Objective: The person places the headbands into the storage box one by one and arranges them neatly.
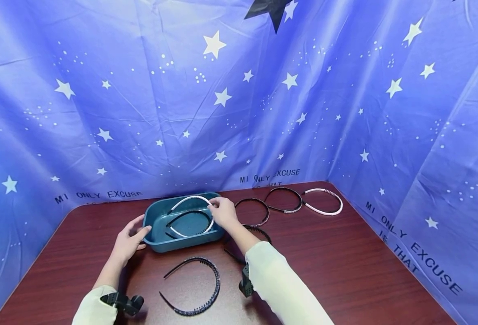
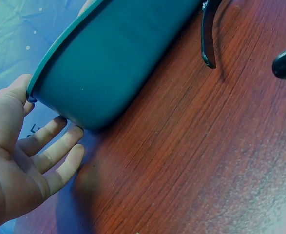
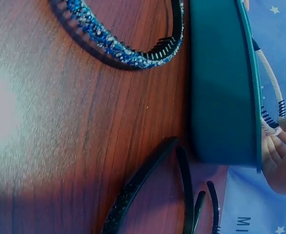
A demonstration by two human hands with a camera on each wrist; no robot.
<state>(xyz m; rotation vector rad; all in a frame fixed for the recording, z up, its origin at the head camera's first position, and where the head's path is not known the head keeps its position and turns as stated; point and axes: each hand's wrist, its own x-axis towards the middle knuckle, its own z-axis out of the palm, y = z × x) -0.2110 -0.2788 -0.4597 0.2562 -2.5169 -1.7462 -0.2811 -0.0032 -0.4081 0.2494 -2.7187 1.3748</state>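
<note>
A teal plastic tub [image 1: 174, 246] stands at the back left of the table. My left hand [image 1: 127, 239] grips its left end, thumb at the rim and the other fingers against the outer wall [image 2: 108, 73]. Over the tub's right side, my right hand [image 1: 224, 213] pinches a white headband [image 1: 198, 197] by its curved part, ends pointing left. Inside the tub lies a black headband [image 1: 188, 211], overlapped by the white one. In the right wrist view, thumb and fingers close on the white headband [image 3: 271, 73] just beyond the rim.
A dark headband with blue glitter [image 1: 216, 282] lies in front of the tub. Right of it, a black headband [image 1: 266, 235] is partly hidden by my right forearm. Farther back lie two dark headbands [image 1: 269, 212] [image 1: 284, 188] and a white headband [image 1: 324, 213]. A starry blue curtain [image 1: 161, 99] hangs behind.
</note>
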